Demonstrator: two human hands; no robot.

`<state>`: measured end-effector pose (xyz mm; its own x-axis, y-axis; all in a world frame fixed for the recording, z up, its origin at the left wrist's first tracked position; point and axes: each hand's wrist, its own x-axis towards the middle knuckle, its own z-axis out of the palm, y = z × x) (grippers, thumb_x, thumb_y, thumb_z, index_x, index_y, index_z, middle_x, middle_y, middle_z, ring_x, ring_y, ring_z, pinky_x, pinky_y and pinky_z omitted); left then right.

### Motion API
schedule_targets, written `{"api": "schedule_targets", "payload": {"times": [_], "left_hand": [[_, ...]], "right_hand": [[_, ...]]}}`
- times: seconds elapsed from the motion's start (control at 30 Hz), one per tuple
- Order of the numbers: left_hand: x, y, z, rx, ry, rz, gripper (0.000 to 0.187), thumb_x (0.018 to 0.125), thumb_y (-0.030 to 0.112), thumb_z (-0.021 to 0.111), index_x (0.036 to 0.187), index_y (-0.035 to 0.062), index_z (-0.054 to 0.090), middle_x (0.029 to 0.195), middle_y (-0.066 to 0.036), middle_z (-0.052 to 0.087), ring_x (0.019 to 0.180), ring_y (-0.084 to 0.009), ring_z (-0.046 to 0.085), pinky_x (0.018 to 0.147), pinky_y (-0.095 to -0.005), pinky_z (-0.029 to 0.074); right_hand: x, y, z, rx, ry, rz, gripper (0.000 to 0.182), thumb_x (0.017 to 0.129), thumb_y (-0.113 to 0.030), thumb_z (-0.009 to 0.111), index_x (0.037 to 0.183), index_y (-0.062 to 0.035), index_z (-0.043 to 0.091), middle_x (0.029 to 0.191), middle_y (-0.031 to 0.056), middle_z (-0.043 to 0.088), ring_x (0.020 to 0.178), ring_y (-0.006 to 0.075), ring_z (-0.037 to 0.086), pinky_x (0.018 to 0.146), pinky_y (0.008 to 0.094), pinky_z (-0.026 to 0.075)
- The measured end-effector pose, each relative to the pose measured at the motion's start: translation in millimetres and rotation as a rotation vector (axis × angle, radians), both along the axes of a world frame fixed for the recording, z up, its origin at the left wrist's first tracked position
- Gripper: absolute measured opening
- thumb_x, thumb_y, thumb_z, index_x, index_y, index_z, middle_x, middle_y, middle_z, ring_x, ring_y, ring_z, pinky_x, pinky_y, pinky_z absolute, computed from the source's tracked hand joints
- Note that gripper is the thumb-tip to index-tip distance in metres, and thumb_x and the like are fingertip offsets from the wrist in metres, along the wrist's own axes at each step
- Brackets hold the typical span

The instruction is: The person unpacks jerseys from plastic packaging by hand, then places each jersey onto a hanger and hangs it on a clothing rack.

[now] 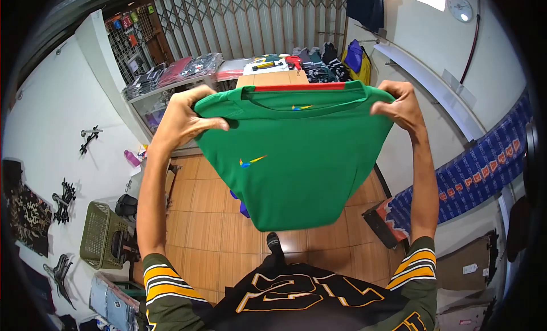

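Both our hands hold a green shirt (296, 160) up in front of us. Our left hand (185, 117), at ten o'clock, grips one shoulder with fingers curled over the cloth; our right hand (401, 106), at two o'clock, pinches the other. The shirt hangs folded above the wooden floor (199, 217). A green basket (99, 237) sits at eight o'clock.

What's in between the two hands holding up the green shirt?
In the head view, the green shirt's collar edge with its red strip spans from the left hand to the right hand; both grip the shoulders.
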<state>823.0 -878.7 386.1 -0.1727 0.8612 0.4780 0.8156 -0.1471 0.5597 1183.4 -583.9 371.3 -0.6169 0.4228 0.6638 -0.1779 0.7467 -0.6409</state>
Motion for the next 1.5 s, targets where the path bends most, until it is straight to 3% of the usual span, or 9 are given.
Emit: {"api": "schedule_targets", "payload": {"times": [0.07,0.2,0.23,0.3,0.6,0.77,1.33,1.4,1.5], "left_hand": [[-2,-2,2,-0.129,-0.045,0.033,0.027,0.080,0.018,0.087,0.093,0.0005,0.070,0.073,0.000,0.063,0.066,-0.0055,0.054,0.058,-0.0268,0.045],[-42,1,-24,-0.151,0.369,0.087,0.025,0.078,0.011,0.081,0.097,0.0001,0.070,0.075,-0.015,0.063,0.065,-0.0252,0.061,0.063,-0.0374,0.049],[-47,0,-32,-0.086,0.424,0.137,0.020,0.079,0.008,0.076,0.096,-0.0002,0.069,0.077,-0.016,0.064,0.070,-0.0289,0.062,0.065,-0.0383,0.049],[-51,-2,-47,-0.037,0.420,0.242,0.014,0.081,0.004,0.066,0.094,-0.0014,0.065,0.085,-0.020,0.066,0.082,-0.0382,0.065,0.073,-0.0409,0.050],[-15,-13,-151,0.369,0.176,0.434,0.008,0.099,-0.001,0.053,0.104,-0.0024,0.059,0.092,-0.023,0.063,0.084,-0.0403,0.064,0.076,-0.0404,0.051],[-23,-15,-185,0.264,0.088,0.491,0.009,0.100,0.003,0.055,0.102,-0.0026,0.062,0.090,-0.022,0.064,0.081,-0.0402,0.064,0.075,-0.0411,0.051],[-246,192,-108,0.194,0.228,0.370,0.020,0.095,0.020,0.068,0.096,-0.0004,0.070,0.085,-0.023,0.068,0.077,-0.0389,0.068,0.069,-0.0409,0.051],[-284,231,-128,0.150,0.247,0.438,0.024,0.096,0.027,0.067,0.097,0.0035,0.071,0.087,-0.022,0.070,0.081,-0.0404,0.068,0.071,-0.0440,0.052],[-320,287,-181,0.081,0.260,0.508,0.026,0.097,0.033,0.064,0.097,0.0089,0.073,0.087,-0.021,0.071,0.084,-0.0420,0.068,0.072,-0.0480,0.052]], "right_hand": [[1,-7,9,0.242,-0.391,-0.157,0.038,0.073,-0.028,0.093,0.075,-0.0003,0.066,0.064,0.0007,0.059,0.060,0.0056,0.052,0.051,0.0282,0.039],[-3,9,-21,0.498,-0.246,-0.211,0.029,0.084,-0.019,0.080,0.078,0.0029,0.063,0.063,0.0036,0.056,0.057,0.0116,0.047,0.053,0.0330,0.035],[-2,13,-29,0.508,-0.219,-0.254,0.033,0.092,-0.025,0.073,0.080,0.0021,0.059,0.063,0.0123,0.053,0.057,0.0247,0.047,0.056,0.0361,0.039],[-2,14,-45,0.321,-0.238,-0.296,0.032,0.094,-0.024,0.071,0.081,0.0019,0.057,0.064,0.0149,0.050,0.058,0.0248,0.043,0.056,0.0375,0.039],[5,-12,-124,0.022,-0.154,-0.358,0.035,0.096,-0.022,0.070,0.079,0.0024,0.051,0.063,0.0161,0.040,0.058,0.0205,0.035,0.054,0.0386,0.038],[1,8,-153,0.009,-0.284,-0.305,0.045,0.094,-0.027,0.073,0.070,0.0021,0.048,0.058,0.0124,0.037,0.056,0.0155,0.032,0.050,0.0376,0.035],[-212,254,-103,-0.011,-0.302,-0.268,0.063,0.087,-0.045,0.079,0.059,-0.0011,0.043,0.055,0.0004,0.035,0.056,0.0078,0.034,0.050,0.0336,0.031],[-250,284,-113,0.071,-0.336,-0.385,0.066,0.085,-0.049,0.078,0.060,0.0012,0.045,0.054,0.0060,0.040,0.055,0.0125,0.035,0.052,0.0370,0.035],[-295,312,-162,0.165,-0.376,-0.629,0.052,0.085,-0.048,0.077,0.073,-0.0007,0.059,0.068,0.0193,0.063,0.068,0.0394,0.064,0.063,0.0491,0.048]]}}
